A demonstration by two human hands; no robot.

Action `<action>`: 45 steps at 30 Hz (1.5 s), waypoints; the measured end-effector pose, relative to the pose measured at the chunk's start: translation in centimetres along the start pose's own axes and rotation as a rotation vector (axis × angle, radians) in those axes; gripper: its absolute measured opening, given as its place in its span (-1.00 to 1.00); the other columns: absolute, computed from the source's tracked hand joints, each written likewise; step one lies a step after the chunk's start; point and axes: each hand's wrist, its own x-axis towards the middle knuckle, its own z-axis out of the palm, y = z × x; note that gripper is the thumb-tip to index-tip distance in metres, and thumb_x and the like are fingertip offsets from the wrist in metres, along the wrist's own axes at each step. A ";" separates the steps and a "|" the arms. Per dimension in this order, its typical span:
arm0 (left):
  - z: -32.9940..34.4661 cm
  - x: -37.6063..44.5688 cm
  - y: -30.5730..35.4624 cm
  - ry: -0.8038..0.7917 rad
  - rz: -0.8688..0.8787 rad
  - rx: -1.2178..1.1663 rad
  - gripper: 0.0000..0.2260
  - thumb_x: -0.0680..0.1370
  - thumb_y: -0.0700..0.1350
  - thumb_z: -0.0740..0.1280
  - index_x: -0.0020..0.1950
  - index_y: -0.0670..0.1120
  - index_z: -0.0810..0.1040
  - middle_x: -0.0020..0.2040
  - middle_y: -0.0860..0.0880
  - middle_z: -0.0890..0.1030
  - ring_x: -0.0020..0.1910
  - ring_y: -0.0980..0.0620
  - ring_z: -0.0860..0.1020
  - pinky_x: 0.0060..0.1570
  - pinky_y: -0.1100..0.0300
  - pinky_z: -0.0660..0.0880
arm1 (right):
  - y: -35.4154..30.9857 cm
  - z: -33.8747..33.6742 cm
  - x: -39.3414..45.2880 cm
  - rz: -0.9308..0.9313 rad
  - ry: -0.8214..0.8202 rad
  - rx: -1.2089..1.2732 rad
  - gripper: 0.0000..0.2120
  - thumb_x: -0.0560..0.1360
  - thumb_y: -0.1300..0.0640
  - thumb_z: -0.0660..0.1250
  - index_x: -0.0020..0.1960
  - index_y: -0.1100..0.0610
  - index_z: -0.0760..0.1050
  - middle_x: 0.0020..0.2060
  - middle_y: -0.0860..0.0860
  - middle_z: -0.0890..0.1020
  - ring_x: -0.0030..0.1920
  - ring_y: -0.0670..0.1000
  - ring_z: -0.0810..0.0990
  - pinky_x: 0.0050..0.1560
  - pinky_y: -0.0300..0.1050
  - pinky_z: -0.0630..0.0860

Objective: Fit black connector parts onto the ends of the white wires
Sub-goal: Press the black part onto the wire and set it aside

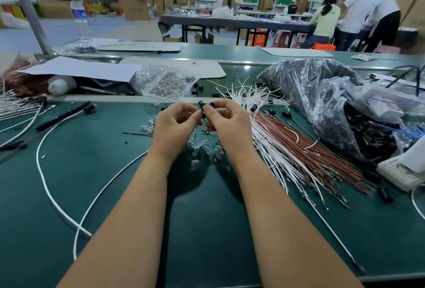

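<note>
— Where are the hands?

— Both are raised together over the middle of the green bench. The left hand and the right hand meet fingertip to fingertip, and the grip is narrow on each: curled fingers and thumbs pinch a small black connector part between them.

— Is a wire already in it?

— I cannot tell. The part is mostly hidden by the fingers, and no wire end shows clearly at the pinch.

— Where are the white wires?

— The bundle of white wires lies just right of the grip, fanned out on the bench, its far ends curling up beyond the right hand. Red-brown wires lie against it on the side away from the grip.

— And the spare parts?

— Loose black connector parts are scattered on the bench just beyond the grip. Well to the right, past the wires, a clear plastic bag holds a dark heap of what look like more of them.

— Anything under the hands?

— Small clear pieces lie on the bench directly below the grip and towards the wrists. Beyond and slightly left of the grip sits a smaller clear bag of similar pieces.

— To the left?

— A long white cable loops across the bench, well apart from the grip, and a black pen-like tool lies farther left.
</note>
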 end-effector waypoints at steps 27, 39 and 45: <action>0.0 0.0 -0.5 0.023 0.359 0.588 -0.98 0.49 -0.27 0.40 -0.14 -0.20 0.61 -0.19 -0.07 0.61 -0.11 -0.11 0.49 -0.09 0.06 0.43 | 1.7 0.2 0.0 0.073 -0.013 -0.152 -0.92 0.49 0.19 0.38 -0.15 0.13 0.50 -0.43 0.05 0.46 -0.38 0.05 0.42 -0.30 -0.03 0.39; 0.0 0.0 -0.1 -0.077 0.132 0.412 -0.91 0.57 -0.20 0.32 -0.14 -0.09 0.52 -0.37 -0.04 0.53 -0.42 0.10 0.41 -0.38 0.32 0.35 | 1.1 0.5 0.1 0.052 0.021 0.002 -0.93 0.53 0.16 0.38 -0.13 0.07 0.52 -0.41 -0.04 0.55 -0.43 -0.09 0.49 -0.23 -0.05 0.53; -0.4 0.1 -0.2 -0.023 -0.012 0.255 -0.92 0.52 -0.18 0.41 -0.18 -0.12 0.63 -0.31 -0.12 0.61 -0.34 0.04 0.47 -0.23 0.19 0.43 | 1.3 0.8 0.0 0.031 -0.007 -0.159 -0.91 0.60 0.11 0.26 -0.08 0.06 0.43 -0.28 0.02 0.50 -0.30 -0.01 0.44 -0.22 -0.07 0.43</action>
